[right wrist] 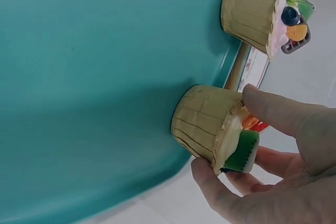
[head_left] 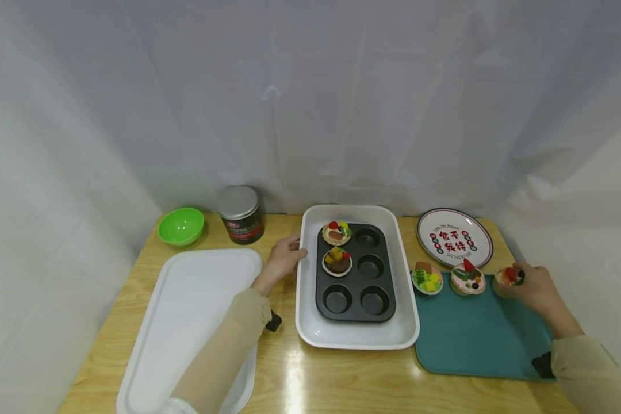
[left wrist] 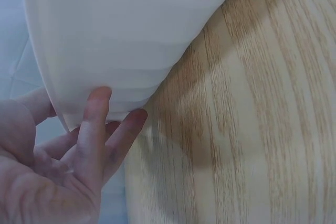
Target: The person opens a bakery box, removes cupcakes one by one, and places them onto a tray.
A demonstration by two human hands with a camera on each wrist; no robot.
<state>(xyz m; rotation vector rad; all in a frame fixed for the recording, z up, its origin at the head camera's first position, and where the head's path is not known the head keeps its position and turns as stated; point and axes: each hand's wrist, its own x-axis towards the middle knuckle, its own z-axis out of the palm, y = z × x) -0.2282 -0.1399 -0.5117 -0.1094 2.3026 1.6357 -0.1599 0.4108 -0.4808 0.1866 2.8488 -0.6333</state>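
My left hand (head_left: 282, 261) holds the left rim of a deep white tray (head_left: 357, 336), thumb over the edge and fingers against the outer wall. In that tray lies a dark muffin tin (head_left: 354, 298). Two cupcakes fill its left column's upper cups: one with a red and yellow topping (head_left: 336, 233), one with a brown topping (head_left: 337, 264). At the right, my right hand (head_left: 538, 287) pinches a paper-cased cupcake (right wrist: 202, 121) by its upper edge, over the far side of a teal tray (head_left: 476, 339). Beside it are a pink-topped cupcake (head_left: 467, 282) and a yellow-and-green-topped cupcake (head_left: 426, 280).
A shallow white tray (head_left: 186, 310) lies on the left, partly under my left forearm. Behind it stand a green bowl (head_left: 181, 226) and an espresso can (head_left: 243, 224). A round plate with red characters (head_left: 447, 219) sits behind the teal tray.
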